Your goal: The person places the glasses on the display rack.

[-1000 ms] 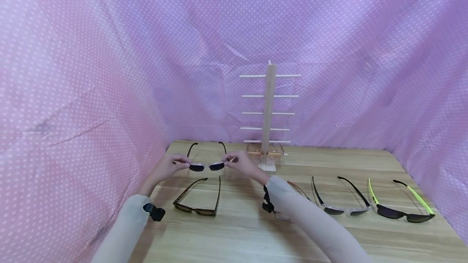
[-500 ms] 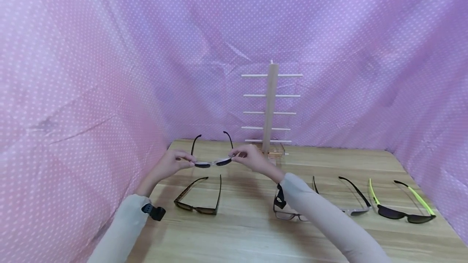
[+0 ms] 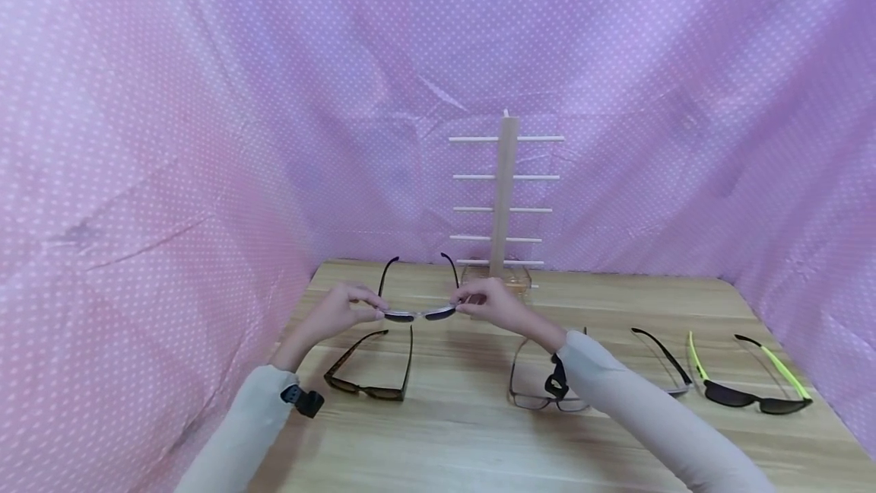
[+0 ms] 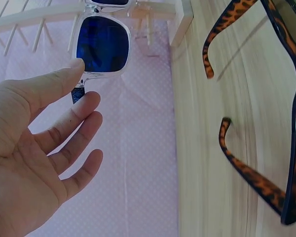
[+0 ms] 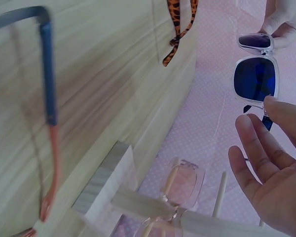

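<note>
Both hands hold a pair of sunglasses [image 3: 439, 314] with a clear frame, dark lenses and black temples spread open toward the back. My left hand [image 3: 340, 313] pinches its left end between thumb and fingers; the blue-looking lens [image 4: 103, 44] shows beyond the thumb in the left wrist view. At the other end my right hand [image 3: 498, 306] pinches the frame corner by the hinge, its remaining fingers [image 5: 246, 131] loosely bent. Tortoiseshell sunglasses [image 3: 383, 392] lie unfolded on the table just in front. Behind my right hand rises a wooden display stand [image 3: 505, 189] with several white rods.
Pink-tinted glasses [image 3: 518, 280] sit low on the stand. Along the right of the wooden table [image 3: 438, 447] lie thin-framed eyeglasses [image 3: 531, 402], a pair with black temples [image 3: 664, 352] partly hidden by my sleeve, and black sunglasses with lime temples [image 3: 732, 397]. Polka-dot cloth [image 3: 342, 59] surrounds the table.
Both hands have carried the clear-framed sunglasses to the right, toward the stand. My right forearm has shifted right, uncovering the thin-framed eyeglasses and covering more of the black-templed pair.
</note>
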Demonstrator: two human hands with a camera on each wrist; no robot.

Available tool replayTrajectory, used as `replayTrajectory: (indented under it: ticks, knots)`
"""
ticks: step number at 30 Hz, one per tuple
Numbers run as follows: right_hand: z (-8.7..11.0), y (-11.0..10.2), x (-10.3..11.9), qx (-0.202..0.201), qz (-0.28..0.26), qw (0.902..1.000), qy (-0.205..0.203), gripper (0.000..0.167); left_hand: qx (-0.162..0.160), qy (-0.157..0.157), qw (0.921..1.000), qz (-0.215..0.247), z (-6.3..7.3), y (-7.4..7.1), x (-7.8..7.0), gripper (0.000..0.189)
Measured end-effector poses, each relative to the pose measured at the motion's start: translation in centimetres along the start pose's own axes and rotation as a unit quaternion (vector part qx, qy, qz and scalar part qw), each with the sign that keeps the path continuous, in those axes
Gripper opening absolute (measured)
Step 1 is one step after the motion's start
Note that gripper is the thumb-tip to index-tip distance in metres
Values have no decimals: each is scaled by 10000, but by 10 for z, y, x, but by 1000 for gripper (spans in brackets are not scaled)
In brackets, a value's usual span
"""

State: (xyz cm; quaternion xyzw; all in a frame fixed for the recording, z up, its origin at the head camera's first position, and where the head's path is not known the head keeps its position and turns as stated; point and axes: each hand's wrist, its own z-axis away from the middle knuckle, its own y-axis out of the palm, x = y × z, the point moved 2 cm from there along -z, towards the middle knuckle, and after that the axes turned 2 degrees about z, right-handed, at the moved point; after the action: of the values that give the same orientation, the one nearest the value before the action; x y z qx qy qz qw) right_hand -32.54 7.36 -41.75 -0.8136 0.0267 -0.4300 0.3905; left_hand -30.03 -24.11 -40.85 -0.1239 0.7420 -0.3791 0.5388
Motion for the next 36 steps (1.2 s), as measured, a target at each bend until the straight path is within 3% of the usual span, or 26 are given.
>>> replayTrajectory:
  ticks: [16,27,36]
  knots:
    - [29,-16,-3,127,122,9996,-237,11,428,241,9988,84,-9,28,-10,11]
    - [49,-26,-3,347,157,9992,74,10,525,500,9974,26,-15,42,-20,11]
    - [63,-37,-3,229,122,9996,112,10,612,558,9965,81,-21,51,-31,12]
